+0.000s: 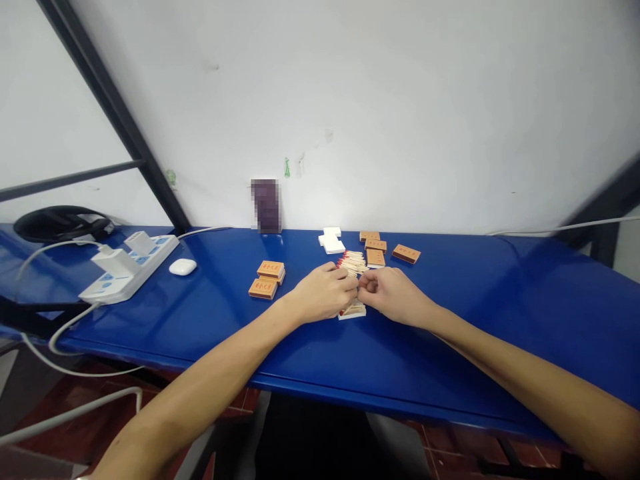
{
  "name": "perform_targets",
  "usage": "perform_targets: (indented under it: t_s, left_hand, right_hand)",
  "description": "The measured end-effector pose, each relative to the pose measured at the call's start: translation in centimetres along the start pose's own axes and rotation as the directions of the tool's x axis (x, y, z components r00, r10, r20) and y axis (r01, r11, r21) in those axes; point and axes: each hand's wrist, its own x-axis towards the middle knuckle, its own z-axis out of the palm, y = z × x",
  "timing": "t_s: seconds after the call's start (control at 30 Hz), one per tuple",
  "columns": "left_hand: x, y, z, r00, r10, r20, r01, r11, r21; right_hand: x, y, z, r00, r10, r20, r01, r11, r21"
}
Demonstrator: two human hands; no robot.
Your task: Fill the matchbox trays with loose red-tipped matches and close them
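Observation:
A loose pile of red-tipped matches (354, 261) lies on the blue table, just beyond my hands. Over its near part, my left hand (327, 291) is closed, fingers curled among the matches. My right hand (393, 293) is closed in a pinch against the left fingertips; whatever it holds is hidden. Below the fingers, a white matchbox tray (353, 314) with some matches in it is partly covered by my left hand. Behind the pile lie several white trays (333, 244), upturned or blank side up; I cannot tell which.
Orange matchboxes (263, 288) are stacked to the left, and more orange matchbox covers (376, 257) lie at the back right, one apart (406, 253). Farther left are a white earbud case (183, 267) and a power strip (135, 270) with cables. A blurred dark object (267, 207) leans against the wall.

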Motion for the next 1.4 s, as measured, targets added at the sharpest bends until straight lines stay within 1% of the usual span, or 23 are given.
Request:
perform_targets:
  t_s: [0.03, 0.07, 0.13, 0.2, 0.23, 0.3, 0.4, 0.47, 0.5, 0.53, 0.57, 0.6, 0.63, 0.7, 0.73, 0.77, 0.8, 0.83, 1.0, 1.1, 1.17, 1.3, 1.4]
  left_hand:
    - [-0.2, -0.1, -0.1, 0.999, -0.004, -0.035, 0.004, 1.0, 0.008]
    - [-0.4, -0.2, -0.3, 0.997, -0.024, -0.079, 0.026, 1.0, 0.016]
    - [-0.8, -0.6, -0.7, 0.976, -0.1, -0.194, 0.106, 0.994, 0.018]
    - [-1.1, -1.0, -1.0, 0.947, -0.165, -0.277, 0.167, 0.986, -0.015]
    - [-1.2, -1.1, -1.2, 0.938, -0.172, -0.3, 0.169, 0.985, -0.038]
    - [-1.2, -1.2, -1.3, 0.936, -0.177, -0.304, 0.159, 0.984, -0.084]
    - [-1.1, -1.1, -1.2, 0.948, -0.184, -0.261, 0.146, 0.976, -0.16]
    - [-1.1, -0.9, -1.1, 0.954, -0.196, -0.227, 0.15, 0.967, -0.205]
    - [-1.0, -0.8, -1.0, 0.957, -0.201, -0.209, 0.153, 0.962, -0.225]
    - [-1.0, -0.7, -1.0, 0.96, -0.205, -0.192, 0.156, 0.957, -0.244]
    - [-1.0, -0.6, -0.9, 0.963, -0.207, -0.172, 0.158, 0.952, -0.262]
    - [-0.9, -0.4, -0.8, 0.966, -0.209, -0.151, 0.16, 0.947, -0.28]
    - [-0.9, -0.3, -0.8, 0.969, -0.209, -0.13, 0.163, 0.94, -0.298]
    - [-0.7, 0.0, -0.6, 0.975, -0.207, -0.083, 0.169, 0.927, -0.335]
    - [-0.6, 0.2, -0.6, 0.977, -0.205, -0.059, 0.172, 0.919, -0.354]
    - [-0.5, 0.3, -0.5, 0.979, -0.202, -0.033, 0.175, 0.911, -0.374]
    - [-0.5, 0.4, -0.5, 0.98, -0.199, -0.007, 0.18, 0.901, -0.394]
    - [-0.5, 0.4, -0.6, 0.98, -0.197, 0.017, 0.186, 0.891, -0.414]
    - [-0.7, 0.0, -0.7, 0.974, -0.207, 0.095, 0.227, 0.861, -0.455]
    - [-0.9, -0.3, -0.7, 0.968, -0.226, 0.112, 0.252, 0.855, -0.453]
    - [-0.9, -0.4, -0.6, 0.965, -0.233, 0.121, 0.262, 0.853, -0.451]
    - [-0.9, -0.4, -0.7, 0.96, -0.243, 0.138, 0.279, 0.844, -0.458]
    - [-0.9, -0.4, -0.8, 0.961, -0.243, 0.133, 0.277, 0.84, -0.466]
  right_hand:
    - [0.1, 0.4, -0.3, 0.998, 0.034, -0.057, -0.036, 0.999, -0.04]
    - [0.2, 0.8, -0.7, 0.995, 0.079, -0.06, -0.082, 0.996, -0.038]
    - [0.2, 1.4, -1.3, 0.991, 0.118, -0.063, -0.113, 0.99, 0.08]
    - [0.1, 1.4, -1.6, 0.995, 0.064, -0.072, -0.047, 0.977, 0.21]
    - [0.0, 1.3, -1.5, 0.996, 0.031, -0.08, -0.01, 0.969, 0.245]
    - [-0.2, 0.9, -1.3, 0.996, -0.031, -0.08, 0.051, 0.963, 0.263]
    - [-0.6, 0.2, -1.3, 0.998, -0.064, -0.002, 0.06, 0.934, 0.353]
    - [-0.8, 0.0, -1.8, 0.991, -0.085, 0.107, 0.028, 0.893, 0.449]
    - [-0.9, -0.1, -2.2, 0.977, -0.116, 0.181, 0.012, 0.87, 0.493]
    - [-1.0, -0.1, -2.7, 0.951, -0.16, 0.263, -0.003, 0.848, 0.529]
    - [-1.1, -0.2, -3.2, 0.908, -0.213, 0.361, -0.033, 0.821, 0.57]
    - [-1.3, -0.2, -3.7, 0.835, -0.275, 0.476, -0.076, 0.8, 0.595]
    - [-1.5, -0.1, -4.2, 0.751, -0.31, 0.583, -0.136, 0.792, 0.596]
    - [-1.7, 0.2, -4.8, 0.542, -0.405, 0.736, -0.242, 0.764, 0.598]
    - [-1.8, 0.4, -5.0, 0.44, -0.449, 0.778, -0.267, 0.762, 0.59]
    - [-1.8, 0.8, -5.1, 0.359, -0.466, 0.808, -0.269, 0.778, 0.568]
    - [-1.7, 1.1, -5.2, 0.297, -0.462, 0.836, -0.269, 0.799, 0.537]
    - [-1.5, 1.5, -5.2, 0.28, -0.438, 0.854, -0.268, 0.819, 0.508]
    - [-1.0, 2.8, -5.5, 0.359, -0.288, 0.888, -0.317, 0.857, 0.407]
    - [-1.0, 2.6, -5.8, 0.367, -0.231, 0.901, -0.326, 0.876, 0.357]
    - [-1.0, 2.3, -5.8, 0.375, -0.235, 0.897, -0.328, 0.871, 0.366]
    - [-0.8, 2.2, -5.7, 0.411, -0.304, 0.86, -0.345, 0.821, 0.455]
    - [-0.8, 2.2, -5.8, 0.413, -0.325, 0.851, -0.327, 0.819, 0.472]
